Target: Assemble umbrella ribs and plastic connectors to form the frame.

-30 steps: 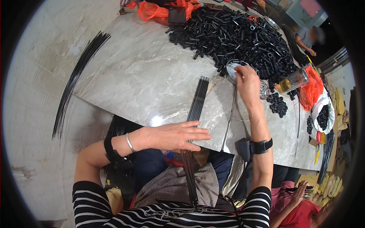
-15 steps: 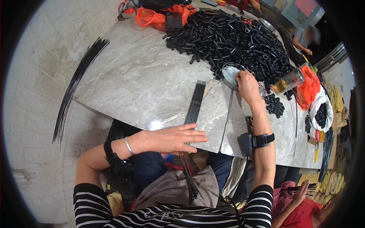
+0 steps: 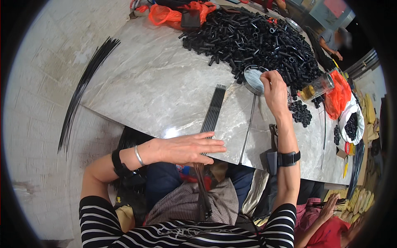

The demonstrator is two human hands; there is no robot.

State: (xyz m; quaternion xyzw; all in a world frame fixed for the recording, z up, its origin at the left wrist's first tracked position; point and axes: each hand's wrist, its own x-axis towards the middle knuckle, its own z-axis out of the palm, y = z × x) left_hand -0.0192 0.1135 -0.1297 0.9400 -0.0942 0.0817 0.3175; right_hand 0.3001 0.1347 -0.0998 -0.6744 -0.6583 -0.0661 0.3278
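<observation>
My left hand (image 3: 186, 149) lies flat, fingers stretched out, across a row of thin black rods (image 3: 214, 108) at the table's near edge. The rods' far ends point away from me on the table, side by side. Their near ends (image 3: 201, 186) hang over my lap in a loose bundle. At the near side of the black pile, my right hand (image 3: 274, 93) is over the right rim of a round shallow metal dish (image 3: 253, 76), thumb and fingers pinched together. Small pale pieces, too fine to name, lie in the dish. Whatever the pinch holds is too small to see.
A big heap of short black tubes (image 3: 252, 41) covers the table's far side. Small black rings (image 3: 300, 113), a glass jar (image 3: 317, 87) on its side and a white bag (image 3: 351, 122) are at right. More black rods (image 3: 84, 91) lie at left. Other people work nearby.
My right hand has drawn back slightly from inside the dish to its right rim, fingers still pinched. My left hand stays flat on the rods.
</observation>
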